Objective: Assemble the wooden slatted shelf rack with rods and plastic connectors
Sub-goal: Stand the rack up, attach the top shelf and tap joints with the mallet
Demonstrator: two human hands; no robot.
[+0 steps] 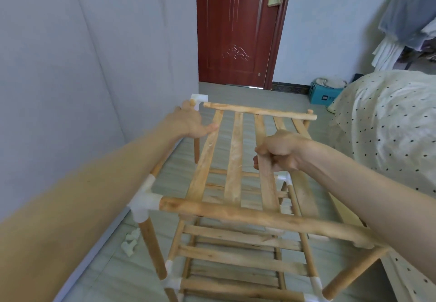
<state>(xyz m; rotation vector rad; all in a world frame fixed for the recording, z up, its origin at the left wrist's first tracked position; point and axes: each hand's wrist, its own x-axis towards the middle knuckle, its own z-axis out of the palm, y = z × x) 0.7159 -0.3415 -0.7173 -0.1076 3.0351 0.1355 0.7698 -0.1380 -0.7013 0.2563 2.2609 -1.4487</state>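
The top shelf is being fitted: the right hand (278,152) has its grip curled round a slat (265,160), and the left hand (192,122), grip loose, steadies the far-left connector (199,98). Just beyond both grips the far rod (259,112) lies unseated; next, I judge, its left end must slide into that connector

The room is evenly lit by soft, cool daylight — shadows are faint; edges are bowed by the wide lens, and slight blur is seen throughout.
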